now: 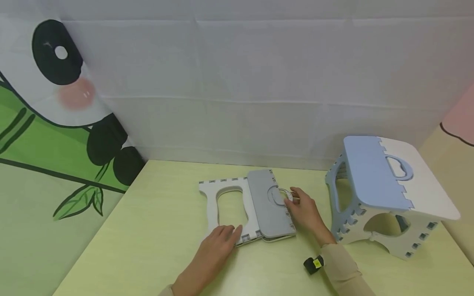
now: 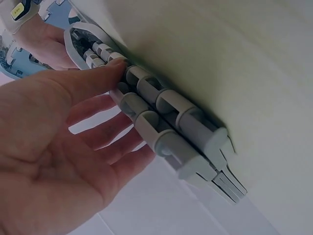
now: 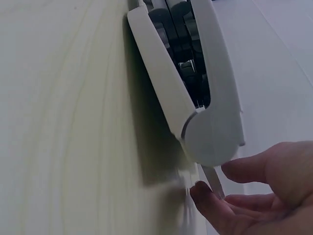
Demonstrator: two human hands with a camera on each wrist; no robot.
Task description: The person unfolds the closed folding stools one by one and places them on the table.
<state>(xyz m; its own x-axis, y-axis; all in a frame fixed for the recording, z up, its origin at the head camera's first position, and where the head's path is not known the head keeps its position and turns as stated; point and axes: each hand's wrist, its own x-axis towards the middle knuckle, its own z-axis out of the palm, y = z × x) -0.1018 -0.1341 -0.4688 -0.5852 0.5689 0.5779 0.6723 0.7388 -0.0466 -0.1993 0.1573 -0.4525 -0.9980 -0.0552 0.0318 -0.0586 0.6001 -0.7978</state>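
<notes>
Nearest of all, my left grip (image 1: 219,245) is pinching the folded stool (image 1: 263,205) by its near edge; my right grip (image 1: 305,210) is holding its right-end handle (image 3: 212,181).

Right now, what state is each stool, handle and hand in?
Gray-and-white stool: folded, slight gap at its near end
Folded stool's handle: sticking out past the seat edge
Blue-and-white stool: unfolded, standing upright
Blue handle: lying flat
Left hand: gripping the gray-and-white stool
Right hand: fingers pinching the handle
</notes>
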